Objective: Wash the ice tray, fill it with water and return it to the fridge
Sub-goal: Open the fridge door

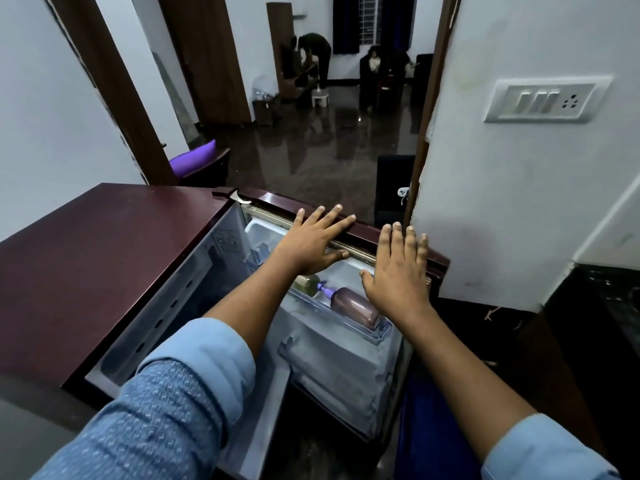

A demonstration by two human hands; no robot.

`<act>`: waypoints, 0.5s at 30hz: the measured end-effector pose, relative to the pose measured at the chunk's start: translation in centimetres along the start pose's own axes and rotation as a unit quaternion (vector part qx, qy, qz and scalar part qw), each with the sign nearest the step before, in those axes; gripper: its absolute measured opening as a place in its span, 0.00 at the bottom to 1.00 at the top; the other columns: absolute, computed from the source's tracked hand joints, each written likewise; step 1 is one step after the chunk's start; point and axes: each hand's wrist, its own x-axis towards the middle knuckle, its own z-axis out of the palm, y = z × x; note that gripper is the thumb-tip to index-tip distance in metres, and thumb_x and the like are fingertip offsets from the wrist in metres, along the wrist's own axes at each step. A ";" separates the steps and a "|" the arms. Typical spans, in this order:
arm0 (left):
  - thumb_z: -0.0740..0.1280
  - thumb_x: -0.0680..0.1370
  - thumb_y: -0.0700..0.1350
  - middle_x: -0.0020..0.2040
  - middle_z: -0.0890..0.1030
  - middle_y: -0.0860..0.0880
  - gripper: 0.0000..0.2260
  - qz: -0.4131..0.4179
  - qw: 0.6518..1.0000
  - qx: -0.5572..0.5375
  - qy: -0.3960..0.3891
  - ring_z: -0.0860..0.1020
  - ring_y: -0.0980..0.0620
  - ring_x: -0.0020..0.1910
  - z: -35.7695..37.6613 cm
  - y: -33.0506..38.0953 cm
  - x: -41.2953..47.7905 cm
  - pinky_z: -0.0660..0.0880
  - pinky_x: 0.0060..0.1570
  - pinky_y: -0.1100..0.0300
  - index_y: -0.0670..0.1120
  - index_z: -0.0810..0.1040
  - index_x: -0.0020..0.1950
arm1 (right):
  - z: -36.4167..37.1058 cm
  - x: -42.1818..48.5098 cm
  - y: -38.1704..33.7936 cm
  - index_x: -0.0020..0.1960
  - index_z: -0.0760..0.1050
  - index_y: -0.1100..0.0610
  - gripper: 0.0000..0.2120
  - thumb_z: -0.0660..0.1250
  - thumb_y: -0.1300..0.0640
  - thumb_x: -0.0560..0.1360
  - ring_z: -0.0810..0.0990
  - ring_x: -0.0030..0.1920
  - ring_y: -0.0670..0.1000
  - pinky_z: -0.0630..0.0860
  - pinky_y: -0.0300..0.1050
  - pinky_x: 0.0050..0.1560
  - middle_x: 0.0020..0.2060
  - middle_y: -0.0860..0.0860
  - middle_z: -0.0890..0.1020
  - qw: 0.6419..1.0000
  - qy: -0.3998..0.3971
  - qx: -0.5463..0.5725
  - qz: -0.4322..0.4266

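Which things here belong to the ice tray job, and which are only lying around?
Job: fridge, its open door, left hand and right hand flat on the door's top edge. No ice tray shows.
Lying about: brown bottle and green container on the door shelf, purple cushion, wall switch panel.

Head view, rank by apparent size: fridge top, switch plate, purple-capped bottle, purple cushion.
1. fridge top
2. switch plate
3. purple-capped bottle and purple cushion: too alike to rank, and the cushion sits farther away.
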 end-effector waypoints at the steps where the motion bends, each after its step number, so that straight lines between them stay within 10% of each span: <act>1: 0.56 0.82 0.70 0.87 0.49 0.50 0.35 -0.003 1.000 -0.005 0.004 0.50 0.41 0.85 0.1 0.1 0.5 0.48 0.81 0.34 0.62 0.46 0.86 | 0.4 0.4 0.6 0.83 0.52 0.65 0.46 0.66 0.39 0.78 0.54 0.82 0.67 0.37 0.63 0.81 0.81 0.65 0.58 1.000 0.006 -0.004 -0.005; 15: 0.61 0.83 0.66 0.86 0.57 0.50 0.34 -0.110 0.990 -0.042 0.074 0.54 0.43 0.85 2.3 3.2 8.1 0.51 0.82 0.39 0.60 0.54 0.85 | 4.4 9.1 9.0 0.81 0.62 0.59 0.41 0.61 0.37 0.76 0.65 0.77 0.61 0.51 0.60 0.81 0.77 0.58 0.69 0.995 0.045 0.009 -0.090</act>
